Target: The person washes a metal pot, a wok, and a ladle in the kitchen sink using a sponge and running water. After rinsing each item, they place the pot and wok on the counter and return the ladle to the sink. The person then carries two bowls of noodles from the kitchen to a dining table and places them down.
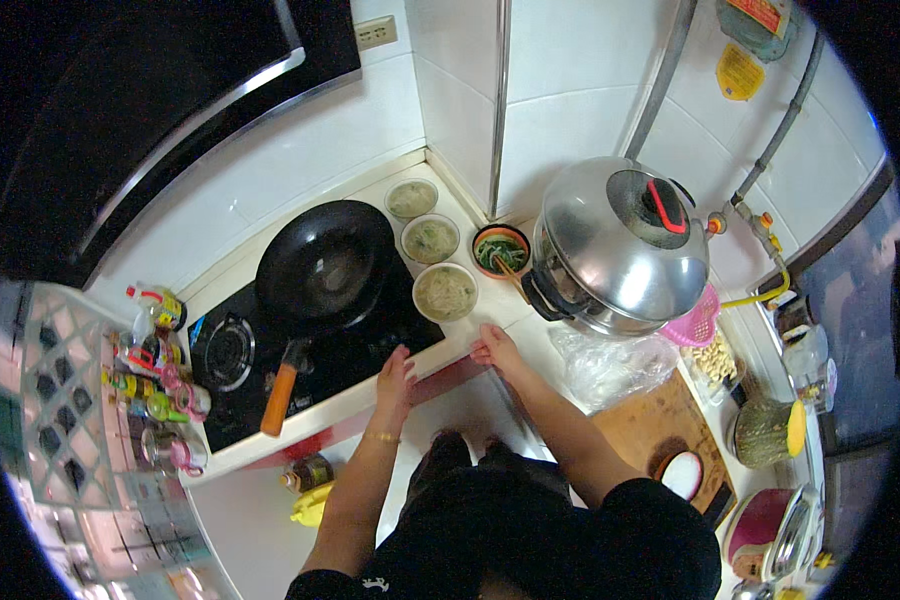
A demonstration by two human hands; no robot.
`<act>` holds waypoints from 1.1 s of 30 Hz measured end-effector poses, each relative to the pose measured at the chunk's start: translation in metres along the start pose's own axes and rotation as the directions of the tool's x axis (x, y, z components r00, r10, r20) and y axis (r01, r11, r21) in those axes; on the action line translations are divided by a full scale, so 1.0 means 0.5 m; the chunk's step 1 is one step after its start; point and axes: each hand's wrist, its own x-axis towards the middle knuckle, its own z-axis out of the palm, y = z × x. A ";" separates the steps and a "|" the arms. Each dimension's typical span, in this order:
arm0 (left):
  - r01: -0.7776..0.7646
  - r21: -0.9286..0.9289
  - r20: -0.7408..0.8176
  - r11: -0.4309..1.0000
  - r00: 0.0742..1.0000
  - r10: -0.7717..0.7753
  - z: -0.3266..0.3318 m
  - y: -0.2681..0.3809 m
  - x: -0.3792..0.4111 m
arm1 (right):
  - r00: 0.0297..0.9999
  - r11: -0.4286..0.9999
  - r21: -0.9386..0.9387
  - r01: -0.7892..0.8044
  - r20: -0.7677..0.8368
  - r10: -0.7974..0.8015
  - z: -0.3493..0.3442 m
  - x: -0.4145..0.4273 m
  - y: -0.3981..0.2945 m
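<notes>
My left hand (396, 379) is empty, fingers apart, over the front edge of the black gas stove (367, 352). Empty too, my right hand (496, 349) is at the counter edge, its fingers partly curled. Nearest to it stands a bowl of pale soupy food (445, 293); two similar bowls (430, 238), (411, 199) line up behind. A black wok (326, 262) with a wooden handle (278, 399) sits on the stove. An orange-rimmed dark bowl (501, 251) holds chopped greens and wooden chopsticks (514, 276).
At the right stands a large steel steamer pot with a domed lid (622, 240). A clear plastic bag (607, 367), a pink basket (694, 319), a wooden cutting board (652, 427) and a green squash (761, 433) lie along the counter. Seasoning bottles (157, 352) crowd the left end.
</notes>
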 end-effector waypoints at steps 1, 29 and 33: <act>-0.008 0.120 -0.013 0.993 1.000 0.010 0.011 0.012 0.056 | 0.998 0.998 0.055 0.017 -0.060 -0.014 0.012 0.030 0.000; 0.244 0.111 0.207 0.963 0.942 -0.263 0.070 0.024 0.312 | 0.996 0.982 0.171 0.079 0.033 -0.086 0.052 0.114 -0.061; 0.270 -0.113 0.337 0.956 0.916 -0.218 0.052 0.031 0.268 | 0.994 0.987 0.132 0.086 0.052 -0.093 0.062 0.077 -0.086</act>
